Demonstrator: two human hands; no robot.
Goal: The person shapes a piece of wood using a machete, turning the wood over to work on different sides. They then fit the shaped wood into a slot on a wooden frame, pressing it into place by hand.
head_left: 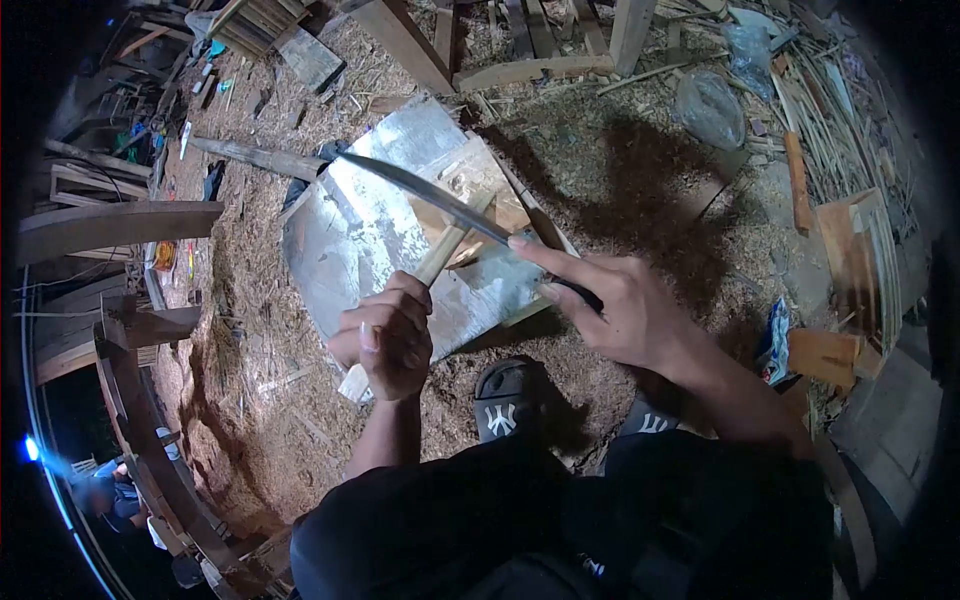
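My left hand (385, 335) is wrapped around a pale wooden stick (440, 252), which slants up and to the right out of the fist. In my right hand (625, 305) is a long dark knife (420, 187), its index finger stretched along the blade. The blade points to the upper left and crosses the upper part of the stick. Below both lies a board with a worn silvery surface (345, 240), a wooden block (512, 212) resting on it. My right palm and fingers hide most of the knife's handle.
Wood shavings cover the floor (270, 330). A dark pole (260, 157) lies beyond the board. Wooden frames stand at the top (530, 70) and left (140, 400). Thin strips (840, 120) and a plastic bag (710, 105) lie right. Another person (115, 495) is at the lower left.
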